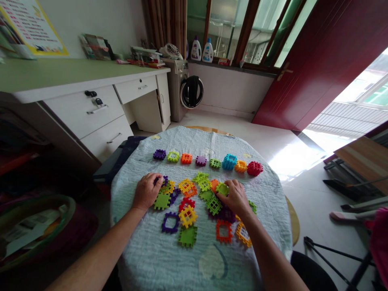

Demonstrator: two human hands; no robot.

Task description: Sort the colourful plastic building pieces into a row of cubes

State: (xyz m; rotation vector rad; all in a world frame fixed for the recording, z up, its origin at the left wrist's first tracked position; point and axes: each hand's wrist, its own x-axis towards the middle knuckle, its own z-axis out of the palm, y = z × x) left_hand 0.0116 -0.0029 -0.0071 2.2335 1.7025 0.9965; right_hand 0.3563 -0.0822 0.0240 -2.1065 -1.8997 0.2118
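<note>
My left hand [147,190] is at the left of a loose spread of plastic interlocking tiles, its fingers closed on a purple tile [165,180]. Beside it lie a yellow tile [170,187] and a solid green tile [162,201]. On the right, my right hand [235,197] pinches a light green tile [222,188] by its edge, above a green window tile [214,205]. Between the hands are an orange-yellow tile [185,186], a lime tile [202,181] and a red tile [186,204]. A purple frame tile [170,223] and a red frame tile [224,231] lie nearer me.
Across the round table's blue cloth [145,250] runs a row of small stacks sorted by colour, from a purple stack [159,154] to a red stack [255,168]. A desk [91,72] and washing machine [177,89] stand beyond. A basket [69,214] is at left.
</note>
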